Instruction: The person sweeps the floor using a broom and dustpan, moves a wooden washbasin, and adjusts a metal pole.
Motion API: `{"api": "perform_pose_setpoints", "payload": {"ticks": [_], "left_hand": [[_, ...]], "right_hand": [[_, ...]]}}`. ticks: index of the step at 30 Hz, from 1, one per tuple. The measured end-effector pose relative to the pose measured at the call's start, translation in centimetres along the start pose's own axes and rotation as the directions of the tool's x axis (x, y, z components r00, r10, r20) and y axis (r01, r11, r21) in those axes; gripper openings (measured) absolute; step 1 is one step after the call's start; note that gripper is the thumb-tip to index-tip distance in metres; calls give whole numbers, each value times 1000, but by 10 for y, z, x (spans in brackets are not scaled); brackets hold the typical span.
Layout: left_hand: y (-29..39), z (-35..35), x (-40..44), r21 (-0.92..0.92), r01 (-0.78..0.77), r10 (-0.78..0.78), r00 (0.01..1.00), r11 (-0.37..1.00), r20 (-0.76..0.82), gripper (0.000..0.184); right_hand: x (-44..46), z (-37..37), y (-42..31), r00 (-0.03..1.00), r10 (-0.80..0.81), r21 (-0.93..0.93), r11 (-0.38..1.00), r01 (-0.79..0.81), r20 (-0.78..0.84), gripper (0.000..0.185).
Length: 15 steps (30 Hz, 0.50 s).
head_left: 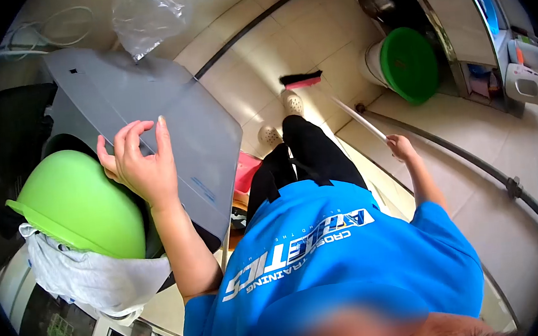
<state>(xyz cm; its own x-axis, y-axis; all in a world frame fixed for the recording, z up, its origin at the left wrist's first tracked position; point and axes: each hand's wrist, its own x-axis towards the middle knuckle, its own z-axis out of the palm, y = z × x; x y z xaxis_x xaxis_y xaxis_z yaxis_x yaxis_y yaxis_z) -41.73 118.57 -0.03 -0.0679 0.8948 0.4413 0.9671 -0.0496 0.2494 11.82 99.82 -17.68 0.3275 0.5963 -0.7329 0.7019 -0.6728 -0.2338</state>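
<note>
My right hand [400, 148] is closed around the white handle of a broom [357, 117]. The broom's head, with black bristles and a pink edge, rests on the tiled floor near my feet. My left hand [137, 155] is raised with its fingers curled but apart, and nothing is in it. It is above the edge of a large grey panel [174, 112], beside a lime-green basin [83, 197]. Whether it touches either cannot be told. A light grey cloth [86, 273] hangs below the basin.
A bucket with a green lid [409, 66] stands at the upper right. A dark pipe [459, 150] runs along the right side, another [247, 32] at the upper middle. A clear plastic bag [147, 18] hangs at the top. A pink container [246, 172] is beside my legs.
</note>
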Motion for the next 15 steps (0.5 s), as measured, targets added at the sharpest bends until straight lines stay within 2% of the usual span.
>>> {"api": "perform_pose_setpoints", "payload": {"ticks": [1,2,4,6,8,10,12,13,14,15], "left_hand": [[1,0,0,4,6,-6,1000,1000,-8,15],[2,-1,-1,9,8,-8,1000,1000,-13,14],[1,-2,-2,10,7,-6,1000,1000,-8,14],[2,-1,-1,10,6,-6,1000,1000,2,14],[5,-2,-2,46,23,-22,1000,999,-9,13],[6,-2,-3,50,25,-25,1000,998,0,13],[6,-1,-3,58,22,-23,1000,998,7,13],[5,-1,-3,48,16,-17,1000,999,20,13],[5,-1,-3,39,8,-9,999,999,30,12],[4,0,-4,46,1,-3,999,999,33,12]], "right_hand": [[-12,0,7,994,-107,-90,990,106,-4,31],[-45,-6,-31,999,22,-90,996,-20,23,31],[-76,13,-36,1000,-11,-1,1000,11,25,31],[-108,25,-67,946,190,193,950,-244,263,32],[-106,56,-73,907,-52,421,896,-142,418,29],[-90,76,-102,893,-188,441,898,-13,409,23],[-71,76,-144,769,-181,633,695,-342,614,16],[-54,86,-148,700,-183,668,535,-518,690,14],[-32,101,-146,623,-208,652,354,-671,754,11],[-9,114,-139,475,-244,520,175,-836,845,12]]}}
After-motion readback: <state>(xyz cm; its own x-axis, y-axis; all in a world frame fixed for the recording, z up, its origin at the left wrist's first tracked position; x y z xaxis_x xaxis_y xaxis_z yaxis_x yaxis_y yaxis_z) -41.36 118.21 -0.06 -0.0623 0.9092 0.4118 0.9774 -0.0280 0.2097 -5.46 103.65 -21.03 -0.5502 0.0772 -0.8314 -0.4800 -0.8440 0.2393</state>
